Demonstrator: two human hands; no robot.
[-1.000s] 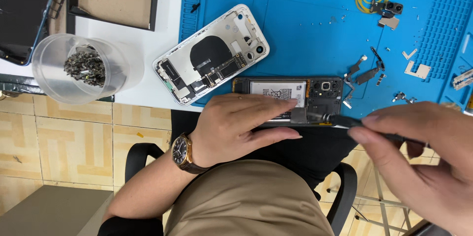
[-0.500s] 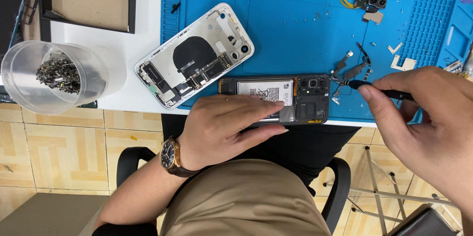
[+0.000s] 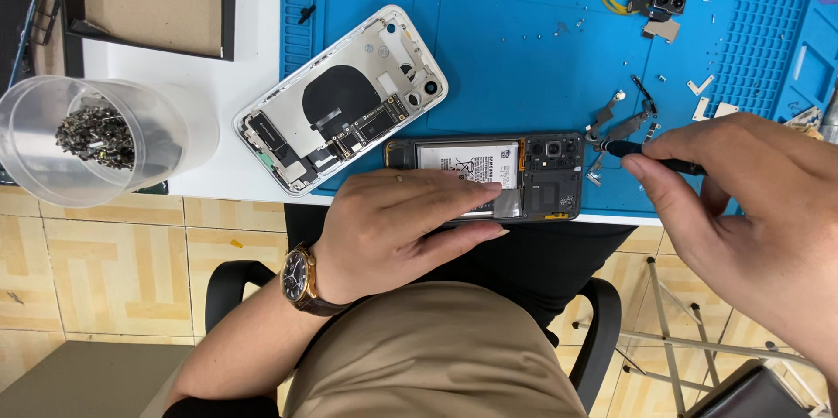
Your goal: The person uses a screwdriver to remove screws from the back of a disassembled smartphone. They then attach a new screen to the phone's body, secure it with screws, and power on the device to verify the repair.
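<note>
The dark opened phone [image 3: 489,178] lies at the near edge of the blue mat [image 3: 524,51], its long axis running left to right, camera end to the right. The left hand [image 3: 401,226] lies flat over its left half, open, pressing it down. The right hand [image 3: 742,209] is nearer the camera end, pinching a black screwdriver [image 3: 650,154] whose tip points left, just right of the phone's end.
</note>
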